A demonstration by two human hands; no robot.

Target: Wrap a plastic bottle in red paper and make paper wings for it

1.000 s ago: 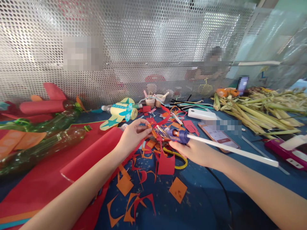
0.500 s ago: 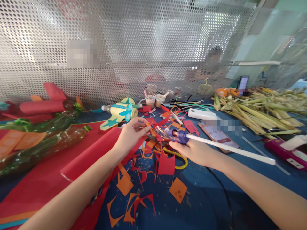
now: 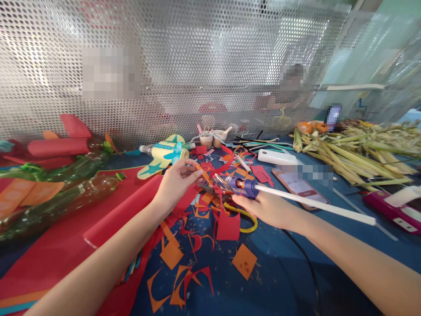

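Note:
My right hand (image 3: 259, 202) is wrapped round a dark blue glue gun (image 3: 243, 186), its nozzle end pointing left. A long white glue stick (image 3: 315, 204) juts from the gun's back toward the right. Between the thumb and fingers of my left hand (image 3: 179, 177) is a small orange paper piece (image 3: 204, 174), held close to the gun's tip. Whether tip and paper touch I cannot tell. Under the gun lie scissors with a yellow handle (image 3: 251, 224), partly covered by a red paper square (image 3: 228, 226). A red paper roll (image 3: 121, 210) rests beside my left forearm.
Orange and red paper scraps (image 3: 174, 256) litter the blue table. Green plastic bottles (image 3: 95, 188) lie at left, and a yellow paper rocket (image 3: 164, 153) is behind my left hand. A phone (image 3: 297, 186), a magenta power strip (image 3: 391, 210) and dried stalks (image 3: 355, 153) are at right.
My left hand has shifted slightly left and down with the orange paper piece, a little farther from the glue gun. My right hand and the gun are almost where they were.

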